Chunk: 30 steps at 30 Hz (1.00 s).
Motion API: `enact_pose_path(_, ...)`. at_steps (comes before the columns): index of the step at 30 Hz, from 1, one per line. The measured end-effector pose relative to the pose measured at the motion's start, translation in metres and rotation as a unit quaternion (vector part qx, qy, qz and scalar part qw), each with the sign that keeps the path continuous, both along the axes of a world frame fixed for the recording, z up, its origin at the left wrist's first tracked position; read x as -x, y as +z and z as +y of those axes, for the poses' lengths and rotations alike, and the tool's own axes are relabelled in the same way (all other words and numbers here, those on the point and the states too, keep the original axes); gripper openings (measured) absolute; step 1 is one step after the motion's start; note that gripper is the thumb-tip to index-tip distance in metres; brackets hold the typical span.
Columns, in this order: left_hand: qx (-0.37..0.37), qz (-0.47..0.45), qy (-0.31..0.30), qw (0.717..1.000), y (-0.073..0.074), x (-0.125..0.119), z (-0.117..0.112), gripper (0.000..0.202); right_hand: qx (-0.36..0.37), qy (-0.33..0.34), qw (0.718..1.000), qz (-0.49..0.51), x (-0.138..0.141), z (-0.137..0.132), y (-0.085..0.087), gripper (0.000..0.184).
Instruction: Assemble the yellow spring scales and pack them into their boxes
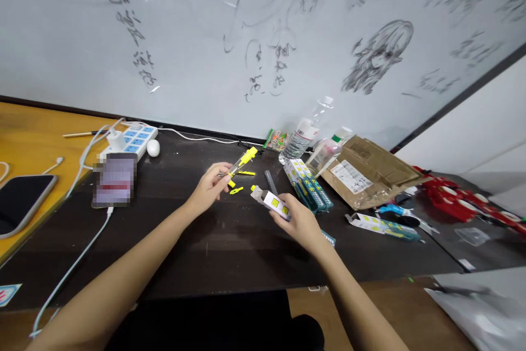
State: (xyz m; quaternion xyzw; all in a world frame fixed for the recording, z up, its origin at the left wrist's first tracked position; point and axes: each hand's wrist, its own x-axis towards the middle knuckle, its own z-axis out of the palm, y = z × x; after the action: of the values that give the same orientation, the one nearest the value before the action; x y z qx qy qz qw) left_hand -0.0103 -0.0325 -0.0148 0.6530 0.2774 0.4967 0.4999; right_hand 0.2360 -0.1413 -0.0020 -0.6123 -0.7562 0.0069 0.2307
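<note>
My left hand (214, 182) is closed around a yellow pen-like tool with a clear barrel (242, 162), its yellow end pointing up and right. In my right hand (302, 222) is a small white and green carton (276, 204), tilted, with its end flap open toward the left. Something yellow shows by that flap, though I cannot tell whether it is inside the carton. Between my hands, small yellow parts (236, 190) lie on the dark table (205, 252). Beyond the carton rests a clear tube (270, 181).
Similar cartons (308, 186) stand right of my right hand, and an open one (384, 226) lies farther right. Behind them are a water bottle (302, 134) and a brown parcel (365, 173). At left, a charging phone (115, 180) sits near a power strip (137, 140).
</note>
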Motion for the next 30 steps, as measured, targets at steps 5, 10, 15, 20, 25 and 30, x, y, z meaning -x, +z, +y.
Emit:
enact_pose_path(5, 0.105, 0.014, -0.156, 0.982, 0.025, 0.022, -0.012, 0.021, 0.079, 0.084, 0.993, 0.021, 0.006, -0.006, -0.004, 0.059)
enact_pose_path(10, 0.163, 0.029, -0.200, 0.966, 0.023, 0.031, -0.026, 0.026, 0.094, 0.135, 0.986, -0.006, 0.022, -0.007, -0.007, 0.052)
enact_pose_path(15, 0.137, 0.067, -0.150, 0.977, 0.009, 0.035, -0.025, 0.028, 0.079, 0.093, 0.993, 0.001, 0.039, -0.004, -0.002, 0.038)
enact_pose_path(20, 0.068, 0.117, -0.105, 0.985, 0.004, 0.039, -0.024, 0.037, 0.075, 0.026, 0.996, 0.037, 0.048, -0.001, 0.006, 0.032)
enact_pose_path(25, -0.116, 0.237, -0.026, 0.964, 0.012, 0.046, -0.026, 0.033, 0.050, -0.015, 0.998, 0.046, 0.055, 0.001, 0.008, 0.035)
enact_pose_path(30, -0.410, 0.354, 0.059, 0.839, 0.031, 0.061, -0.023, 0.031, 0.038, -0.015, 0.999, -0.010, 0.062, 0.003, 0.008, 0.033)
